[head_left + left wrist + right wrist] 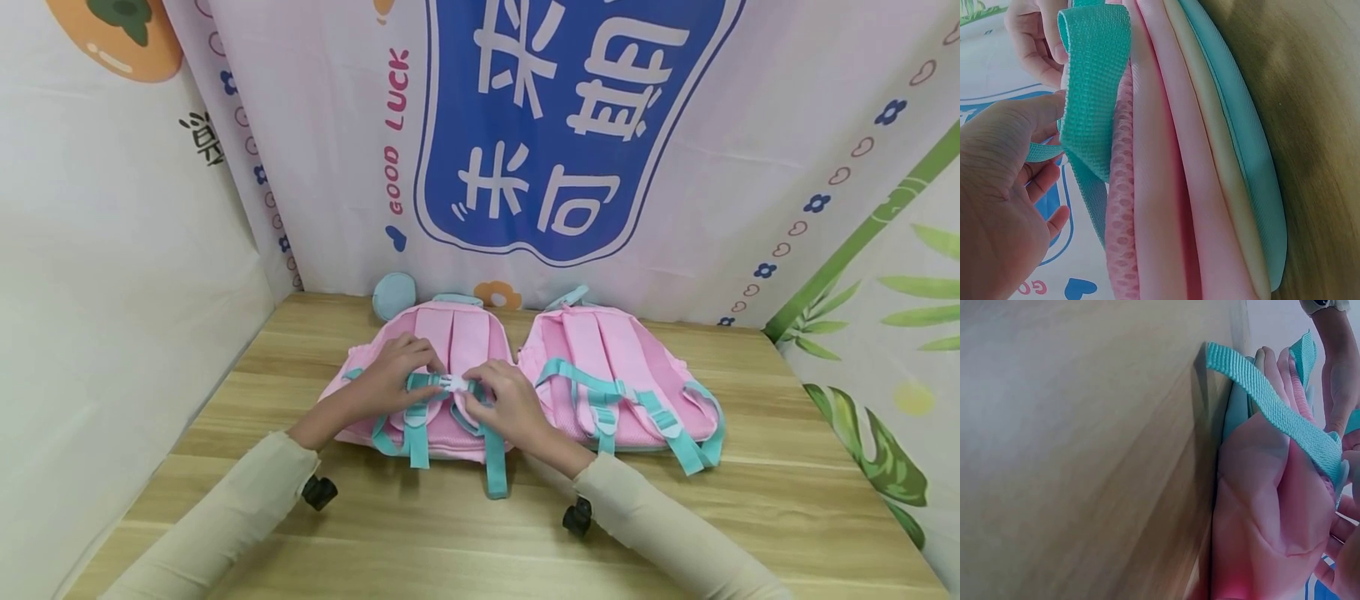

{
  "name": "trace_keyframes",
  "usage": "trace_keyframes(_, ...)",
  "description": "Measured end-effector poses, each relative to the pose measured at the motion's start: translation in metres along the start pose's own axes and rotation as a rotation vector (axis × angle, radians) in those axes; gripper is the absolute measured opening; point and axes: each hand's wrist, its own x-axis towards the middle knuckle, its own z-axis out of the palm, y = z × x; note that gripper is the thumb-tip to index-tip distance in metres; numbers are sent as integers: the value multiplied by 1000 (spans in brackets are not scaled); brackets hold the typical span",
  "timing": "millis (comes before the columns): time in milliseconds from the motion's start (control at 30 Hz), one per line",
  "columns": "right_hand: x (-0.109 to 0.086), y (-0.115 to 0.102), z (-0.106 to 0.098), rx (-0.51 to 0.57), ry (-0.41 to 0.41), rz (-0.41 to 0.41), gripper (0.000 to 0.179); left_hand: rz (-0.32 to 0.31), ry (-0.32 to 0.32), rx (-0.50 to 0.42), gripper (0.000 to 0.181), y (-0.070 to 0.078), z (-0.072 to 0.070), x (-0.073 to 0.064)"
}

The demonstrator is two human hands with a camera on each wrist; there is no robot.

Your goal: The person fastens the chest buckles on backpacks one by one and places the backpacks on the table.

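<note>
A pink backpack (397, 333) with teal webbing straps lies on the table, shoulder straps facing up. Across those straps runs a teal strap with a white side-release buckle (453, 383). My left hand (397, 372) pinches the buckle's left end where the teal webbing (422, 382) meets it. On the other side, my right hand (508, 402) grips the buckle's right end between thumb and fingers. The two buckle halves meet; whether they are locked is too small to tell. In the left wrist view a teal webbing loop (1094, 94) partly hides the fingers.
A second pink backpack (626, 367) lies close on the right, its teal straps (675, 425) trailing to the front. A round light-blue piece (394, 297) sits behind the left backpack. Printed cloth walls (330, 150) enclose the wooden table (420, 542) at the back and sides.
</note>
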Motion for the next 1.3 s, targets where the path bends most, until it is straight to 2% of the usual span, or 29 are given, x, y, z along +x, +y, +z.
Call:
trace_keyframes(533,2,0,0,-33,-6,-13,19,11,3,-4,17,1,-1,0)
trace_keyframes(1067,2,-2,-3,-46,-34,1,20,-28,-24,-37,23,3,-5,-2)
trace_keyframes(1300,2,-1,-3,-74,-13,-42,19,-29,-19,-32,25,3,-6,-2)
